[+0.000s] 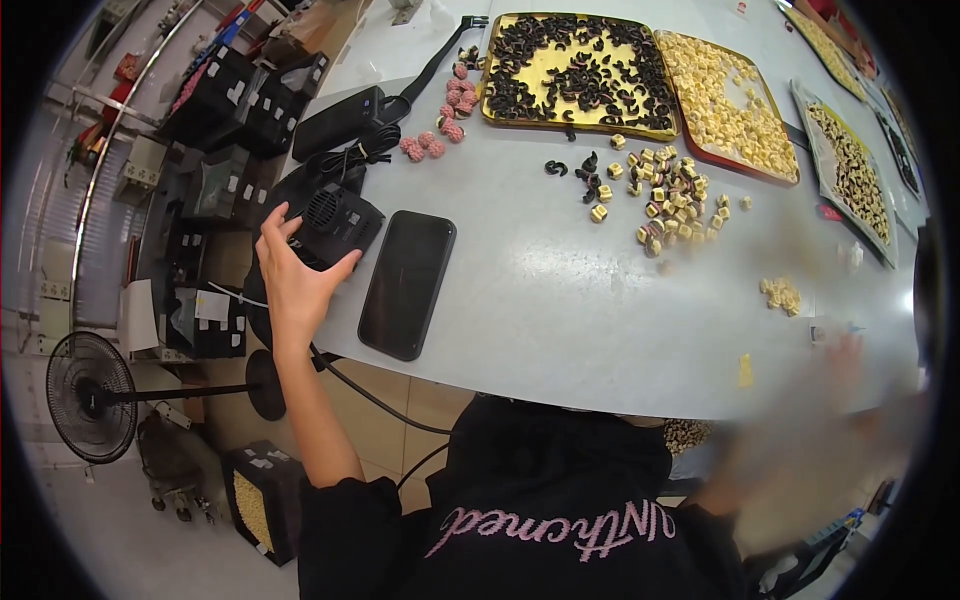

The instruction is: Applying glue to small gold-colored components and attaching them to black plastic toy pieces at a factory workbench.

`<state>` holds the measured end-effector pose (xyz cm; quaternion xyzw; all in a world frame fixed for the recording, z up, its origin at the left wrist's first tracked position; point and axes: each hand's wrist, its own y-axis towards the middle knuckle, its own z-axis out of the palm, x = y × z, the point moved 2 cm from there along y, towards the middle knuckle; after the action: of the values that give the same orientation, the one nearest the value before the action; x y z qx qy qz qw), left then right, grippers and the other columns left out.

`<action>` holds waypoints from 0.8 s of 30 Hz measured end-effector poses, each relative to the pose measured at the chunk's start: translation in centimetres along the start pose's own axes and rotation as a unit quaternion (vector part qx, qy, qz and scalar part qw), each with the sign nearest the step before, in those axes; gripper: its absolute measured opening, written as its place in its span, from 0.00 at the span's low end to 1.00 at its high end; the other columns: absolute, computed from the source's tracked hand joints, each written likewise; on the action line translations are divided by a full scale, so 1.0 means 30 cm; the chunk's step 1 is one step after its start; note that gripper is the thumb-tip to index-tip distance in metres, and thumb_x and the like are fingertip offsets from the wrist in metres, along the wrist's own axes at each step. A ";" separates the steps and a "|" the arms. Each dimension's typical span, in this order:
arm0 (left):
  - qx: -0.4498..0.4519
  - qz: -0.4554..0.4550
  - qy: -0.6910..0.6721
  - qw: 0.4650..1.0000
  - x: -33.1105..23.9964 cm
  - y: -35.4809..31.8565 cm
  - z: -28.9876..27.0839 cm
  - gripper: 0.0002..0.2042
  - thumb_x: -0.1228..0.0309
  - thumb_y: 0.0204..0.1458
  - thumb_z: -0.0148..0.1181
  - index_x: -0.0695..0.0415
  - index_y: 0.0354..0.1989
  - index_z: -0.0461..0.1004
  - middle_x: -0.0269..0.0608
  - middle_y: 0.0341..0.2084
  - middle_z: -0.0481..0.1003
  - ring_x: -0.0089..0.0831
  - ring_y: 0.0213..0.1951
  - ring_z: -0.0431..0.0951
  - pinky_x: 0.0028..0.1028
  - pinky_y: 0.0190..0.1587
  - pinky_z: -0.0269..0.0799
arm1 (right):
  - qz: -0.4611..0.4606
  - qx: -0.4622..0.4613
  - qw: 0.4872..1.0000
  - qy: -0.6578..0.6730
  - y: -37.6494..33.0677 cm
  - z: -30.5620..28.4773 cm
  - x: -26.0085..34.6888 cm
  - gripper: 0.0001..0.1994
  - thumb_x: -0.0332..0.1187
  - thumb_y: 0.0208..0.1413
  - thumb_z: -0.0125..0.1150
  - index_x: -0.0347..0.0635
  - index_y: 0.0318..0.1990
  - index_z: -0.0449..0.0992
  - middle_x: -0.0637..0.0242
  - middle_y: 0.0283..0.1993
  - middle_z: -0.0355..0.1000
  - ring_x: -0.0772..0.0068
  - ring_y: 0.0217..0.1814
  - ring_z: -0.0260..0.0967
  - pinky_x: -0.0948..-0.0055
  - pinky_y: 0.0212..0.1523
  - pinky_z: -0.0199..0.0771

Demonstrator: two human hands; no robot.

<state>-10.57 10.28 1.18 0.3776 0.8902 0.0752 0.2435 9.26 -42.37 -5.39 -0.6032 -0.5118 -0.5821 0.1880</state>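
Observation:
My left hand [292, 272] is at the table's left edge, fingers spread and curved beside a black device [338, 222] with a round grille. Its thumb is near the device's lower edge; whether it presses on it I cannot tell. A black smartphone [406, 285] lies just right of that hand, screen up. On the far right, my right hand [845, 362] is smeared by a large blur, and its fingers cannot be made out. A small pile of pale pieces [780, 296] lies beyond it, and a yellow scrap [745, 370] to its left.
Pale-and-dark cubes [680, 205] are heaped mid-table. Behind them are a yellow tray [530, 68] of black curved pieces and a tray [738, 171] of pale pieces. Pink bumpy balls [458, 100] lie near a black strap [435, 70]. A fan [92, 398] stands left, beyond the table.

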 end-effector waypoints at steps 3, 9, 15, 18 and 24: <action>-0.010 0.002 0.003 1.000 -0.004 0.006 -0.013 0.41 0.67 0.30 0.71 0.56 0.55 0.53 0.49 0.49 0.62 0.42 0.52 0.62 0.37 0.53 0.60 | -0.003 0.002 1.000 0.000 -0.001 -0.009 0.005 0.30 0.47 0.58 0.46 0.34 0.60 0.50 0.54 0.60 0.56 0.66 0.64 0.50 0.69 0.63 0.47; -0.019 0.012 0.008 1.000 0.005 0.021 -0.031 0.38 0.67 0.30 0.72 0.59 0.51 0.55 0.49 0.48 0.63 0.42 0.52 0.62 0.37 0.53 0.59 | -0.009 0.005 1.000 -0.001 -0.001 -0.011 -0.014 0.29 0.47 0.59 0.45 0.34 0.60 0.50 0.54 0.60 0.56 0.65 0.64 0.50 0.68 0.63 0.46; -0.019 0.023 -0.003 1.000 0.038 0.049 -0.052 0.37 0.66 0.30 0.72 0.59 0.49 0.56 0.48 0.47 0.63 0.43 0.51 0.63 0.37 0.53 0.59 | -0.014 0.010 1.000 0.001 -0.002 0.019 -0.021 0.29 0.47 0.59 0.45 0.33 0.59 0.50 0.53 0.60 0.56 0.65 0.64 0.50 0.67 0.64 0.46; -0.010 0.033 0.015 0.999 0.045 0.070 -0.066 0.36 0.66 0.30 0.72 0.59 0.48 0.57 0.48 0.47 0.63 0.44 0.51 0.62 0.37 0.53 0.59 | -0.016 0.010 1.000 0.001 0.009 -0.009 -0.043 0.29 0.47 0.59 0.44 0.33 0.59 0.50 0.53 0.60 0.56 0.65 0.64 0.50 0.67 0.64 0.45; 0.006 0.051 0.046 0.998 0.057 0.112 -0.099 0.34 0.66 0.29 0.72 0.57 0.46 0.58 0.46 0.47 0.63 0.45 0.51 0.62 0.37 0.54 0.57 | -0.021 0.012 1.000 0.001 0.043 -0.021 -0.049 0.29 0.47 0.59 0.44 0.33 0.59 0.50 0.53 0.60 0.56 0.64 0.64 0.49 0.66 0.64 0.45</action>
<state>-10.91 14.02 4.20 0.4198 0.8805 0.0996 0.1961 10.32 -44.01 -6.07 -0.5893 -0.5312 -0.5803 0.1837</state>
